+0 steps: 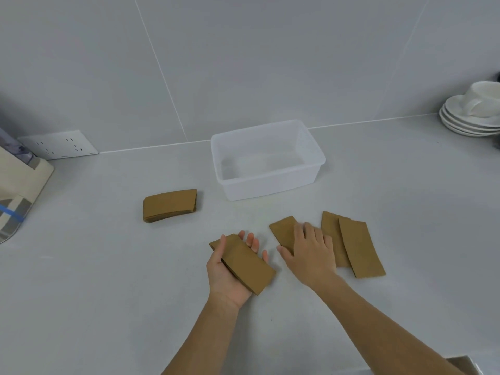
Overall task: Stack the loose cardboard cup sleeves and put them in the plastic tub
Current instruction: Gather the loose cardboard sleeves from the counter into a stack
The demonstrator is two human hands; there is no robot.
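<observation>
My left hand (228, 277) lies palm up and holds a small stack of flat brown cardboard sleeves (247, 265), thumb on top. My right hand (311, 251) rests palm down on a single loose sleeve (282, 230) on the counter, fingers spread. Two more overlapping loose sleeves (357, 247) lie just right of that hand. A neat pile of sleeves (170, 204) sits to the left on the counter. The clear plastic tub (320, 158) stands behind the hands with nothing in it.
A stack of white saucers with a cup (473, 115) sits at the far right against the wall. A wall socket (58, 148) and a bag (19, 190) are at the left. A counter edge shows at the bottom right.
</observation>
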